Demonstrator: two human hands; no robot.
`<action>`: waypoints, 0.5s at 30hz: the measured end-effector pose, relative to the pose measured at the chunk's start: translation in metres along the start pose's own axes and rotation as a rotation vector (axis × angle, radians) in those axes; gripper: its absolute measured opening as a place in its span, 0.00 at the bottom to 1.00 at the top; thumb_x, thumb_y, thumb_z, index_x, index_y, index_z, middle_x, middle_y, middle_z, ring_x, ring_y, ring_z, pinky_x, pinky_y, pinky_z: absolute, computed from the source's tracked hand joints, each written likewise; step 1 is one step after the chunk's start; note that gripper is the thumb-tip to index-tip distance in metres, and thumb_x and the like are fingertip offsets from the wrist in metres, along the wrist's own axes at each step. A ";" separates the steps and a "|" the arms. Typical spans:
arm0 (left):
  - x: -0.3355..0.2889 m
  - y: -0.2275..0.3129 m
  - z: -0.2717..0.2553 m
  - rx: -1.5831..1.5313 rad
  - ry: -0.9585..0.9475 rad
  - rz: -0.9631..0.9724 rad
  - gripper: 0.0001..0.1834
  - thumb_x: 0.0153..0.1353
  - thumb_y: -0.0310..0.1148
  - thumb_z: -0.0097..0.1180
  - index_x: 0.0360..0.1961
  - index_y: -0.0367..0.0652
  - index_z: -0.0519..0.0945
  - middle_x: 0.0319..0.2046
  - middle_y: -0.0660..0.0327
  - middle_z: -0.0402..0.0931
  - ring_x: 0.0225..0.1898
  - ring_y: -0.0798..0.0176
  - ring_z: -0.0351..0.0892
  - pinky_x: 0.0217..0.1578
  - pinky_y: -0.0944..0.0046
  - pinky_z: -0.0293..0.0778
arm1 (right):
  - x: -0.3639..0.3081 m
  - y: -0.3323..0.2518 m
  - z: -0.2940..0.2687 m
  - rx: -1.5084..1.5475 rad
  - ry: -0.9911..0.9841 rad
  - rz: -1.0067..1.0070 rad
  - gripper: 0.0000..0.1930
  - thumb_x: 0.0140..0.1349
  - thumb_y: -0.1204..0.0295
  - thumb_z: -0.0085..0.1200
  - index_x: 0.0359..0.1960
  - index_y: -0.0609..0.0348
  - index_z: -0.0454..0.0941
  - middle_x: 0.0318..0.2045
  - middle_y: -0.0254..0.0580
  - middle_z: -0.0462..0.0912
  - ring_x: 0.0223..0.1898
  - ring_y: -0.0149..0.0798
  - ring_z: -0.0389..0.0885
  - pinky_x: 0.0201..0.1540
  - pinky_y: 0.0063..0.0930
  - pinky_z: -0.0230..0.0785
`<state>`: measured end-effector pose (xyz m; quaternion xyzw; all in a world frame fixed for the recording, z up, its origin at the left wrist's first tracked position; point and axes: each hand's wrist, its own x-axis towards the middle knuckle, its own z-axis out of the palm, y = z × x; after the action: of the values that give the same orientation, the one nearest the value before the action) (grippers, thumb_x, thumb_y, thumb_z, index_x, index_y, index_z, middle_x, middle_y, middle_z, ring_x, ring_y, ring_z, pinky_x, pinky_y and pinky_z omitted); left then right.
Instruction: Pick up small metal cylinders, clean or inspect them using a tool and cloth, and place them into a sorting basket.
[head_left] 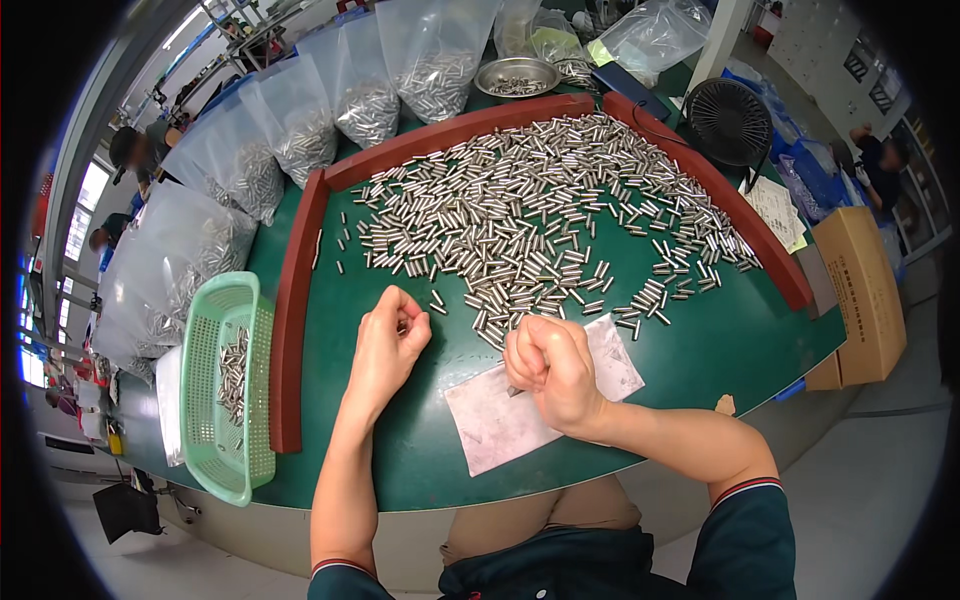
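A wide heap of short, shiny metal pins (pixel 500 215) covers the green table in front of me. My left hand (pixel 388 343) is closed at the heap's near left edge, its fingers curled inward. Something small and dark shows between them, too hidden to name. To the right, my right hand (pixel 556 372) makes a fist above a pale, stained cloth (pixel 480 425). A bit of grey metal, like a pin end, pokes out under its fingers. Several loose pins lie between the hands and the heap.
Dark red wooden rails (pixel 290 330) border the heap left, back and right. A light green plastic basket (pixel 225 285) with pins stands left. Clear bags of pins (pixel 365 105) line the far and left side, near a metal bowl (pixel 517 76). A black fan (pixel 728 121) and cardboard box (pixel 868 295) are right.
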<state>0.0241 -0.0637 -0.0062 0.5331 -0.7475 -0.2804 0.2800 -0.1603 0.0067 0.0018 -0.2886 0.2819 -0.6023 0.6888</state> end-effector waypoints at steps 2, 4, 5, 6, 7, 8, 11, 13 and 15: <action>0.000 0.001 0.000 -0.294 -0.050 -0.120 0.04 0.54 0.24 0.49 0.27 0.37 0.67 0.15 0.60 0.71 0.17 0.72 0.65 0.18 0.71 0.60 | 0.001 0.001 -0.001 0.010 -0.011 0.002 0.18 0.60 0.70 0.33 0.11 0.56 0.55 0.10 0.30 0.57 0.13 0.23 0.51 0.16 0.19 0.45; -0.001 0.006 -0.003 -0.723 -0.161 -0.299 0.04 0.55 0.25 0.49 0.32 0.38 0.68 0.20 0.63 0.73 0.19 0.77 0.63 0.19 0.77 0.56 | 0.002 0.002 -0.001 0.019 -0.014 0.004 0.18 0.60 0.70 0.33 0.11 0.56 0.55 0.10 0.30 0.58 0.13 0.23 0.51 0.16 0.19 0.45; 0.000 0.011 -0.003 -0.857 -0.224 -0.356 0.07 0.56 0.26 0.49 0.36 0.38 0.69 0.22 0.64 0.74 0.20 0.79 0.62 0.20 0.80 0.55 | 0.002 0.002 -0.002 0.018 -0.005 0.004 0.17 0.60 0.70 0.33 0.11 0.56 0.55 0.10 0.31 0.58 0.13 0.23 0.50 0.16 0.18 0.45; -0.002 0.008 -0.003 -0.910 -0.281 -0.360 0.12 0.56 0.26 0.50 0.42 0.36 0.71 0.26 0.61 0.75 0.17 0.79 0.58 0.18 0.80 0.52 | 0.002 0.002 -0.001 0.023 0.003 0.010 0.17 0.59 0.71 0.33 0.11 0.56 0.54 0.10 0.31 0.57 0.12 0.23 0.50 0.15 0.19 0.44; -0.002 0.008 -0.004 -0.939 -0.341 -0.400 0.12 0.56 0.26 0.50 0.43 0.35 0.72 0.27 0.60 0.76 0.17 0.80 0.57 0.18 0.80 0.51 | 0.002 0.002 -0.001 0.022 0.002 0.003 0.17 0.59 0.71 0.33 0.11 0.56 0.55 0.10 0.31 0.57 0.12 0.23 0.50 0.15 0.19 0.44; -0.003 0.007 -0.003 -0.933 -0.360 -0.403 0.11 0.57 0.26 0.49 0.42 0.35 0.73 0.28 0.60 0.76 0.17 0.79 0.56 0.18 0.79 0.51 | 0.002 0.001 -0.001 0.021 0.001 -0.004 0.16 0.59 0.71 0.33 0.11 0.56 0.55 0.10 0.31 0.57 0.12 0.23 0.50 0.15 0.19 0.44; -0.003 0.000 0.000 -1.026 -0.433 -0.383 0.10 0.58 0.27 0.47 0.40 0.34 0.74 0.29 0.59 0.76 0.17 0.79 0.54 0.17 0.79 0.51 | 0.003 -0.002 -0.002 0.014 -0.017 -0.011 0.16 0.59 0.70 0.32 0.12 0.56 0.55 0.10 0.31 0.56 0.12 0.23 0.49 0.15 0.19 0.44; -0.003 0.000 -0.001 -1.017 -0.423 -0.369 0.10 0.60 0.28 0.45 0.39 0.35 0.74 0.28 0.59 0.76 0.16 0.79 0.52 0.17 0.78 0.50 | 0.002 -0.003 0.001 0.006 -0.021 -0.009 0.16 0.59 0.70 0.32 0.12 0.57 0.55 0.09 0.31 0.56 0.12 0.23 0.49 0.15 0.19 0.44; -0.004 0.000 -0.001 -1.064 -0.440 -0.376 0.09 0.61 0.29 0.44 0.38 0.35 0.74 0.27 0.59 0.76 0.15 0.79 0.51 0.16 0.78 0.50 | 0.002 -0.002 0.001 0.010 -0.011 0.000 0.17 0.59 0.70 0.32 0.11 0.56 0.55 0.09 0.31 0.56 0.12 0.23 0.49 0.15 0.19 0.44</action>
<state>0.0260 -0.0604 -0.0063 0.3723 -0.4383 -0.7640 0.2925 -0.1606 0.0043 0.0037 -0.2886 0.2752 -0.6022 0.6916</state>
